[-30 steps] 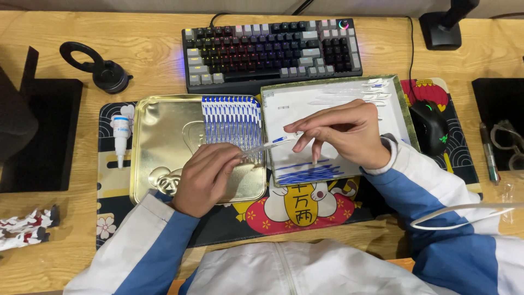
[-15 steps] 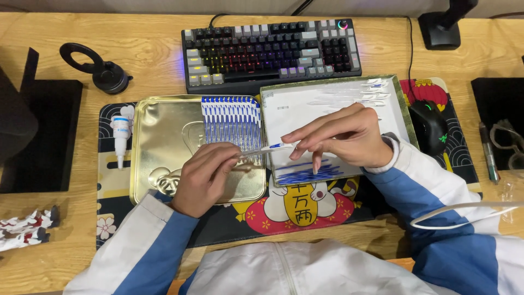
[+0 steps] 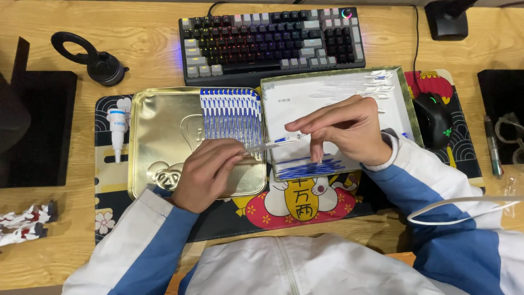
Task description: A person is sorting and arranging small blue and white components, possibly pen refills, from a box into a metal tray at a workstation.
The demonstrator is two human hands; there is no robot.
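The biggest worry I see is the gold tin tray (image 3: 164, 125) on the left of the desk (image 3: 136, 38): my left hand (image 3: 204, 173) rests on its near right corner, and a nudge could, I judge, slide it and scatter the row of blue-and-clear packets (image 3: 230, 112) fanned along its far right edge. Next is the white-lined box lid (image 3: 295, 98) to the right, touching the tray; the loose heap of packets (image 3: 305, 168) at its near edge could spill over the rim if my right hand (image 3: 346, 131) drags across it. Smallest is the single packet (image 3: 273, 145) itself: it spans the gap between both hands, pinched thinly at each end, and could slip or crease. My left grip is curled, fingertips clamped on the packet's left end; my right grip pinches its right end between thumb and forefinger, the other fingers pointing down toward the heap, wrist raised over the lid.
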